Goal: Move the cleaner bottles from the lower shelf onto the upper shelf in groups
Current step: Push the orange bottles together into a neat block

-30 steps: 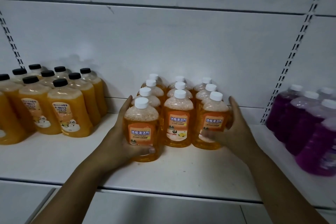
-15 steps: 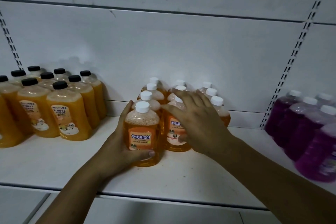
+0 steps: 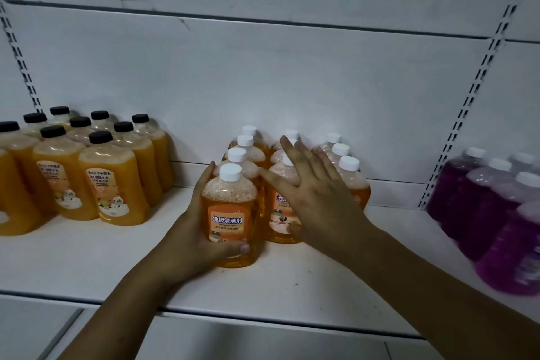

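Several orange cleaner bottles with white caps stand in three rows on the white shelf (image 3: 87, 260). My left hand (image 3: 193, 242) wraps the front left bottle (image 3: 229, 207) from its left side, thumb across its base. My right hand (image 3: 318, 199) lies flat with fingers spread over the front of the middle row bottle (image 3: 280, 213), covering its cap and part of its label. The right row's front bottle (image 3: 355, 181) stands just behind that hand.
A group of orange bottles with black caps (image 3: 111, 178) stands at the left of the shelf. Purple bottles with white caps (image 3: 502, 219) stand at the right. The white back panel (image 3: 263, 82) rises behind, with slotted uprights (image 3: 467, 117).
My right hand left the right row's side and swept left across the front onto the middle row. My left hand has stayed on the front left bottle.
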`<control>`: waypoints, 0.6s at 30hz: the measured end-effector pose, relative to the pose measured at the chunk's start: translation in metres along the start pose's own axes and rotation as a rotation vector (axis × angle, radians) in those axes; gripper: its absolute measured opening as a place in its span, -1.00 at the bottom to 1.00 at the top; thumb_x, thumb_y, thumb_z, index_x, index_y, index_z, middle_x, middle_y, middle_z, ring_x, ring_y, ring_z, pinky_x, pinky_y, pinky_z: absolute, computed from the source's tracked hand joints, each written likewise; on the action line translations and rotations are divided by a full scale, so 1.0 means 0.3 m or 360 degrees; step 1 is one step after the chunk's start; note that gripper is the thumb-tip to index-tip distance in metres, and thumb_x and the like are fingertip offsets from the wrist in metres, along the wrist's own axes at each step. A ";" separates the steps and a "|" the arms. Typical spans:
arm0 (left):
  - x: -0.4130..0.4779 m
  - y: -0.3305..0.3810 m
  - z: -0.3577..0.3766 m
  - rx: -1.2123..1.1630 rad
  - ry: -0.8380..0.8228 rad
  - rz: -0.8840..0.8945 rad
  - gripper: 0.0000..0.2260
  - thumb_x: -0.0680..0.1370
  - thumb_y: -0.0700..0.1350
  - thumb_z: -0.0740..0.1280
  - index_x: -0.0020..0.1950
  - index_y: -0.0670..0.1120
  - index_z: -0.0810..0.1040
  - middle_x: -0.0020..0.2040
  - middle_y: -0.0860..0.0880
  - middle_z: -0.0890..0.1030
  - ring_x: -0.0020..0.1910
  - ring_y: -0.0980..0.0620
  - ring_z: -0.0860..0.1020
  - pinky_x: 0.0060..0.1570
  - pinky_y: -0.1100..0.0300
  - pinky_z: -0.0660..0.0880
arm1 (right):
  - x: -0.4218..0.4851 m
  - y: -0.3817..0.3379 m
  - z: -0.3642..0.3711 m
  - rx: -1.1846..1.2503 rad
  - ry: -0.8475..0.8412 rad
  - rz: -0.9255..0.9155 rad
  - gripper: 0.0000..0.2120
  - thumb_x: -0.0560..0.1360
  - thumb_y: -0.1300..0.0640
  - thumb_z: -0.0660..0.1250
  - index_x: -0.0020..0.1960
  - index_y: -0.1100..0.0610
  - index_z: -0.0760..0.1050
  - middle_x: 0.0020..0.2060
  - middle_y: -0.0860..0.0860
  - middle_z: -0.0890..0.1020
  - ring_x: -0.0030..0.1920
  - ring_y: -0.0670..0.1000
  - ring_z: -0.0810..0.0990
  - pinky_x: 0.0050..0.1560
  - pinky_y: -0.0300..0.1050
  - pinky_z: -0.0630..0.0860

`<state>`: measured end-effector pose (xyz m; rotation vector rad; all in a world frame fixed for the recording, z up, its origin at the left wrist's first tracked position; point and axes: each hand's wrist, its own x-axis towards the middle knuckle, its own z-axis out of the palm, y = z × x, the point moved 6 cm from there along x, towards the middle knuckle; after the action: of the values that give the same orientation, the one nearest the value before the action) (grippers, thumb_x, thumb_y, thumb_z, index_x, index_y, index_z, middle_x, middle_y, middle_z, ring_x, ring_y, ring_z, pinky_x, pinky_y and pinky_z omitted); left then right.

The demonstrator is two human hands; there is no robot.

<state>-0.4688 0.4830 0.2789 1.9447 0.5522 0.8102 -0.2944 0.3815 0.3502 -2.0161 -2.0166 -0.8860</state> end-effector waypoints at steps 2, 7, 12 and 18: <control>-0.002 -0.002 0.002 -0.0016 -0.0030 0.0018 0.24 0.16 0.37 0.66 0.60 0.45 -0.12 0.51 0.30 0.39 0.42 0.19 0.50 0.35 0.07 0.56 | -0.025 -0.012 -0.002 0.0060 0.0031 -0.0043 0.18 0.30 -0.35 0.59 0.69 -0.20 -0.05 0.70 0.17 -0.03 0.68 0.26 -0.05 0.61 0.21 -0.07; 0.011 0.017 -0.025 -0.0284 0.0169 -0.0058 -0.09 0.32 0.53 0.39 0.58 0.49 0.03 0.40 0.52 0.40 0.37 0.25 0.52 0.15 0.25 0.60 | -0.056 0.095 -0.089 0.0585 0.0385 0.0114 -0.17 0.48 -0.40 0.34 0.64 -0.14 0.18 0.69 -0.03 0.10 0.69 0.02 -0.02 0.64 0.14 -0.05; 0.145 0.037 -0.110 -0.0535 0.0444 -0.0263 -0.26 0.45 0.57 0.21 0.58 0.32 0.30 0.61 0.07 0.37 0.54 -0.08 0.40 0.49 -0.23 0.37 | -0.096 0.343 -0.042 0.1766 0.0775 0.0964 -0.48 0.62 -0.26 0.29 0.52 -0.14 0.38 0.46 -0.23 0.42 0.31 -0.45 0.40 0.30 -0.45 0.40; 0.220 0.001 -0.056 -0.0841 0.0260 -0.0467 -0.39 0.61 0.38 0.09 0.63 0.20 0.26 0.49 0.07 0.50 0.31 -0.09 0.62 0.17 -0.08 0.62 | -0.143 0.331 0.196 0.2881 0.0474 0.1439 -0.46 0.55 -0.39 0.08 0.29 -0.14 0.61 0.22 0.04 0.72 0.16 0.11 0.73 0.18 0.14 0.62</control>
<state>-0.4360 0.5364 0.3058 1.2894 0.6287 0.8288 -0.1789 0.3660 0.3101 -1.1155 -0.6805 0.6571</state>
